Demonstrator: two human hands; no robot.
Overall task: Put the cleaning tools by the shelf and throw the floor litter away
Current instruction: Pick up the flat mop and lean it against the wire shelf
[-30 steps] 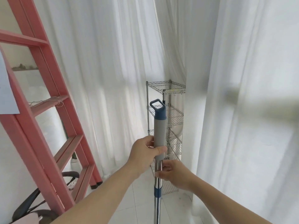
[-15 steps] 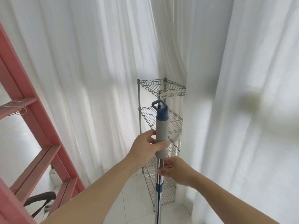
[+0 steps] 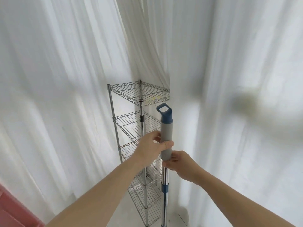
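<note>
**By the wire shelf unit, both hands hold a cleaning pole upright**

From the person's own head height, the view runs down along two bare forearms. The left hand wraps the lower part of the pole's grey grip, with the fingers curled behind it and the thumb laid across the front. The right hand sits just beneath. Its fingers close round the spot where the grip ends and the chrome shaft begins. Neither hand is free.

The pole stands close to vertical. At its top is a dark blue cap with a hanging loop. Lower down, a blue collar rings the shaft. The working end runs out of the bottom of the view, so I cannot tell whether it is a mop or a broom.

Just behind and to the left of the pole stands the shelf unit, with chrome wire tiers on thin posts, set in a corner. The blue cap reaches just under the top tier, near small hooks that hang from that tier's front edge. I cannot tell whether the pole touches the shelf.

White curtains hang on all sides, and one fold covers the unit's right edge. Pale floor shows at the foot of the shelf. A pink-red corner of some object shows at the lower left. A blurred greenish smear lies across the curtain at the right, too soft to identify.
</note>
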